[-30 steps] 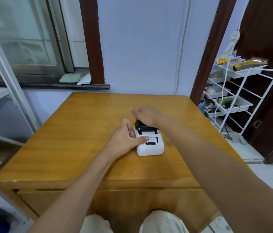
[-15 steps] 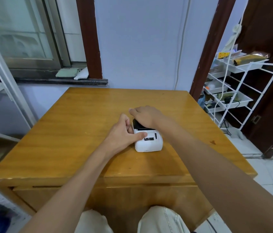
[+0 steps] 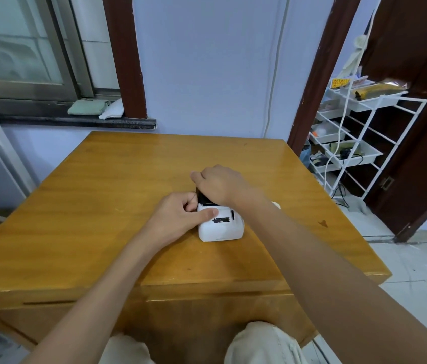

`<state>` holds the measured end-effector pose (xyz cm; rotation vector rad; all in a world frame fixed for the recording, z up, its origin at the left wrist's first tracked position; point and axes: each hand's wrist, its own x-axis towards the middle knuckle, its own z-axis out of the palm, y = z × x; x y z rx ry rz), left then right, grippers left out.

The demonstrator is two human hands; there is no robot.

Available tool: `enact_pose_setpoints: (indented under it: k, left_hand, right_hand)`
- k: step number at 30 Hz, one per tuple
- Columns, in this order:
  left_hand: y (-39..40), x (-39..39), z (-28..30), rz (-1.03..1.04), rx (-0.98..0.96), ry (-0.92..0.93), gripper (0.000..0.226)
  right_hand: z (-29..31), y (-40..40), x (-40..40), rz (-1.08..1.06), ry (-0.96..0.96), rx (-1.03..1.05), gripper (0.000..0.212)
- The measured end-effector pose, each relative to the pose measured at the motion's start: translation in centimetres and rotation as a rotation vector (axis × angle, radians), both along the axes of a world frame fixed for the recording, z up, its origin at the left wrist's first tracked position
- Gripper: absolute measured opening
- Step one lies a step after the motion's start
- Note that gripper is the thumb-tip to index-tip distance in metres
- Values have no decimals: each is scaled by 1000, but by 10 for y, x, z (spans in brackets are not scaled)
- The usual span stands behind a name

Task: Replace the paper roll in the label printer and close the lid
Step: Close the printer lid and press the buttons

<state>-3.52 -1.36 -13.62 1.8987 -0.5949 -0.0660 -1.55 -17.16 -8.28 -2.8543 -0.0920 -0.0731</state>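
Observation:
A small white label printer sits near the middle of the wooden table. My left hand grips its left side, thumb lying across the white top. My right hand is curled over the black lid at the printer's back and covers most of it. Only a dark sliver of the lid shows between my hands. Whether the lid is fully down I cannot tell. A small pale round object peeks out behind my right forearm; it may be a paper roll.
A white wire rack with trays of odds and ends stands to the right of the table, beside a dark wooden door. A window sill runs behind the table's far left edge. My knees show below the front edge.
The black lid has gone from tilted open to nearly flat under my right hand. My left hand has kept its hold on the printer's side. The view has drifted slightly.

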Motion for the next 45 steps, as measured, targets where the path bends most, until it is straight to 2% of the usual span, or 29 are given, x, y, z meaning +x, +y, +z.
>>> enact_pose_setpoints:
  k: [12,21,26,32,37,42,45]
  left_hand:
    - [0,3,-1,-24,-51,22,65]
    - [0,0,4,-29,-45,28,65]
    - [3,-7,11,-30,-73,59,63]
    - [8,-13,13,81,-79,36,56]
    - [7,-10,12,157,-121,54,51]
    - [5,-12,12,186,-82,51,24]
    - [5,-13,12,155,-60,15,8]
  right_hand:
    - [-7,0,3,46,-21,23,64]
    - [-1,5,-5,-16,-33,-14,62]
    - [3,10,-17,-59,-301,-123,39]
    - [0,-20,-61,-46,-472,117,30]
    - [-19,-35,-106,150,-315,141,37]
    - [-21,-41,-114,191,-169,251,62]
    - [-24,-40,-110,177,-209,277,57]
